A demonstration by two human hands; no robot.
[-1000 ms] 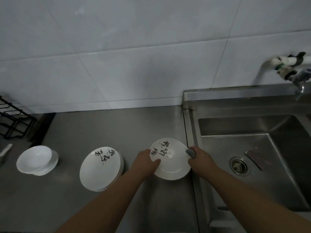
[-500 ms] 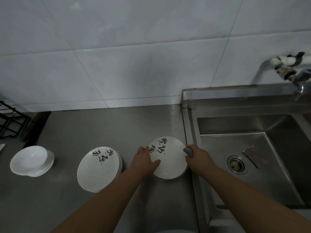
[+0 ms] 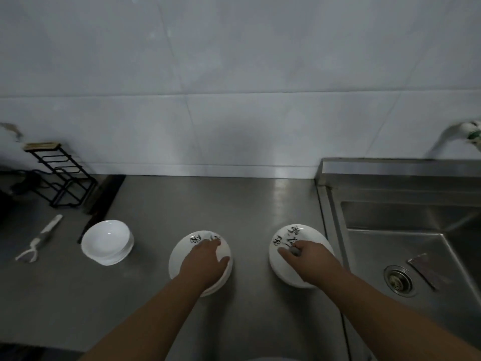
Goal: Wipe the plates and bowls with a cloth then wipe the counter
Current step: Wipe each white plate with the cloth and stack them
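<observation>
1. In the head view, we found the left hand (image 3: pixel 205 259) gone from the single plate (image 3: pixel 312 235), whose left edge it had gripped half a second before. It now lay on the stack of plates (image 3: pixel 179 254), fingers fairly straight across the top plate and thumb out toward its right rim, clasping nothing
2. The right hand (image 3: pixel 309 264) kept its fingers curled round the grey cloth (image 3: pixel 295 251) and pressed it onto the single plate. We could see only a small fold of the cloth between the fingers
3. The single plate had been held between both hands. Now it lay on the counter (image 3: pixel 247 204), just left of the sink (image 3: pixel 390 212) and apart from the stack
4. The stack of bowls (image 3: pixel 106 242) sat farther left on the counter, well apart from the plates, where it had been
5. The view had swung left. We now saw the whole black wire rack (image 3: pixel 63 175) and a white utensil (image 3: pixel 41 238) lying in front of it, while the tap (image 3: pixel 472 131) had slid almost off the right edge
6. In the sink, the drain (image 3: pixel 398 281) and the flat scrap (image 3: pixel 421 269) beside it lay as before
</observation>
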